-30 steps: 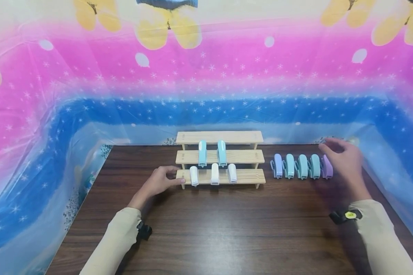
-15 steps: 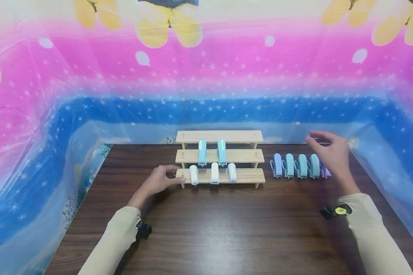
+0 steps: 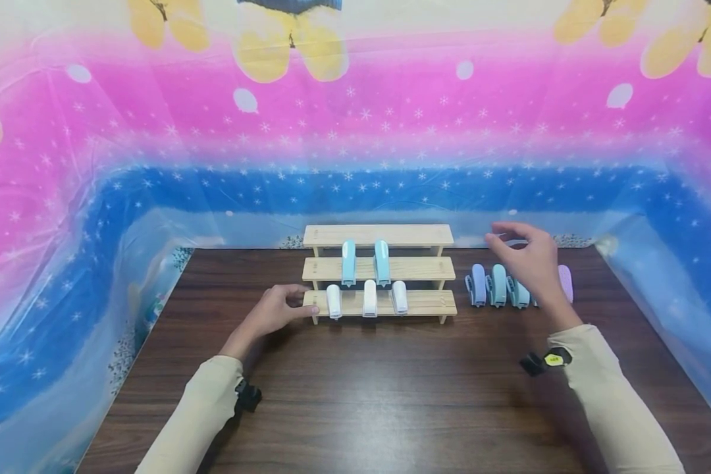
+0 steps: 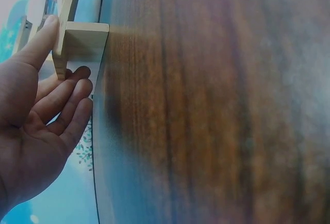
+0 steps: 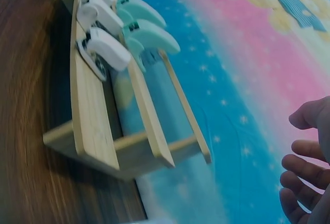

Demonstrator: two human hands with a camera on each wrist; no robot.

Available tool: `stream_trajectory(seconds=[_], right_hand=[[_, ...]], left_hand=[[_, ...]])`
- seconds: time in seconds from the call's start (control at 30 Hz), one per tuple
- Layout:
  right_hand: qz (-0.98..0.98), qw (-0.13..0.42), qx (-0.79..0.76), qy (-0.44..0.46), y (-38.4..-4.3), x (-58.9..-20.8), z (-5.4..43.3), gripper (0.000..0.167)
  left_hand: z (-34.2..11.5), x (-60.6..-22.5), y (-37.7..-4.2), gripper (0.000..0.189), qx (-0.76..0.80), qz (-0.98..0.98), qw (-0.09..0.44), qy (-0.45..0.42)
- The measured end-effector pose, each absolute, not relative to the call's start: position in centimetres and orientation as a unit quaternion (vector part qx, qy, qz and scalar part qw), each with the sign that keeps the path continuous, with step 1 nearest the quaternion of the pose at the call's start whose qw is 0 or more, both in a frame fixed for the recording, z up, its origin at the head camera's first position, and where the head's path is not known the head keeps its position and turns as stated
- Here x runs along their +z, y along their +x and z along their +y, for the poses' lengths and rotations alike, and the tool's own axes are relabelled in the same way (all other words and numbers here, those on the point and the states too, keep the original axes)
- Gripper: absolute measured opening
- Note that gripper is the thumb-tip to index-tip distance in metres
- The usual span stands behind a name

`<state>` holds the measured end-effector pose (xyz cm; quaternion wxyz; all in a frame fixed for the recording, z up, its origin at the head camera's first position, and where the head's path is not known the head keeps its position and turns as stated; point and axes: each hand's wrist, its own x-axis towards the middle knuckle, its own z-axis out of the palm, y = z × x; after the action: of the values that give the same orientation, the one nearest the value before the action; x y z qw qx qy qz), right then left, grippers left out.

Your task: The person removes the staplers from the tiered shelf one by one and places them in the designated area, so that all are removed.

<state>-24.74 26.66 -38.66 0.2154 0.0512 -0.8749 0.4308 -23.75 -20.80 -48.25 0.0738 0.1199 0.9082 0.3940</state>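
My left hand (image 3: 274,313) grips the left end of the lowest shelf of a three-tier wooden rack (image 3: 429,303). In the left wrist view the thumb lies against the shelf board (image 4: 64,25), fingers curved under its end. Several small staplers stand on the rack: white ones, such as the middle white stapler (image 3: 370,299), on the bottom tier, and two mint staplers (image 3: 348,263) on the middle tier. My right hand (image 3: 530,263) hovers over the stapler row at the right, fingers loosely bent, holding nothing. It hides part of that row.
Right of the rack, a lilac stapler (image 3: 478,285), teal staplers (image 3: 498,286) and a purple stapler (image 3: 565,283) stand in a row on the dark wooden table (image 3: 379,395). A patterned cloth (image 3: 355,145) hangs behind and along the sides.
My right hand has moved left from above the purple stapler, across the row toward the rack. The purple stapler shows again at its right. My left hand stays on the rack.
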Motion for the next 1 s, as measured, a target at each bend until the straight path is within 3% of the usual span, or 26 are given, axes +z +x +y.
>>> stream_trajectory(seconds=[1.0], right_hand=[[-0.867,0.141,0.463,0.117,-25.4,-41.9,17.8,0.047]], left_hand=[[-20.9,-48.1,-23.6,0.057,0.397,0.907,0.073,0.119]])
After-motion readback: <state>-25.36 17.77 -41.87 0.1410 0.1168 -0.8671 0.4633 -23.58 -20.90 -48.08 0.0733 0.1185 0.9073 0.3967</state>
